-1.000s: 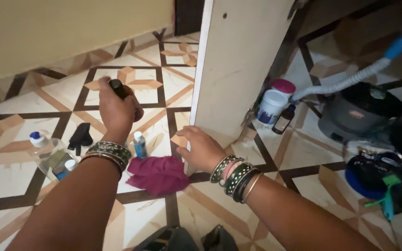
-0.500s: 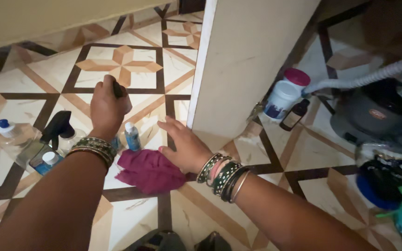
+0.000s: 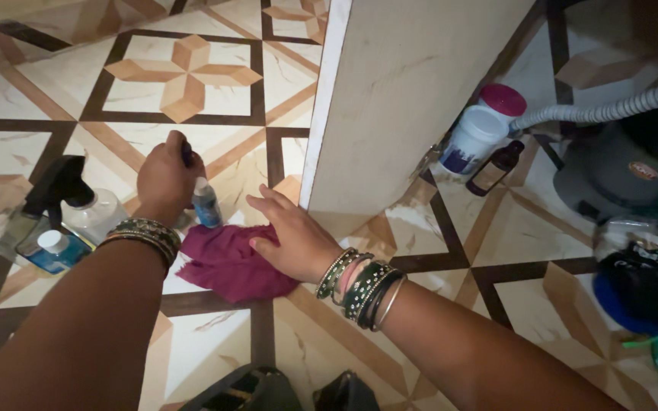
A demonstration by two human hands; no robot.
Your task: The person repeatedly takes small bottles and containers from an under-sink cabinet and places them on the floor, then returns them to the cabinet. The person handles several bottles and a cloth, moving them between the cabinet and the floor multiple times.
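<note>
My left hand (image 3: 163, 180) is closed around a small dark object, its tip showing above my knuckles, just left of a small blue bottle (image 3: 206, 203) standing on the patterned floor. My right hand (image 3: 291, 237) lies flat with fingers spread on a maroon cloth (image 3: 226, 262) on the floor, close to the base of a pale upright panel (image 3: 405, 106). Both wrists wear several bangles.
A spray bottle with black trigger (image 3: 78, 205) and a blue-liquid bottle (image 3: 53, 250) stand at left. Right of the panel are a white jar with pink lid (image 3: 481, 129), a small dark bottle (image 3: 496, 166), a grey vacuum with hose (image 3: 626, 171) and a dark bag (image 3: 641, 289).
My left hand has come down with the dark object, close beside the small blue bottle. My right hand has moved from the panel's edge onto the maroon cloth.
</note>
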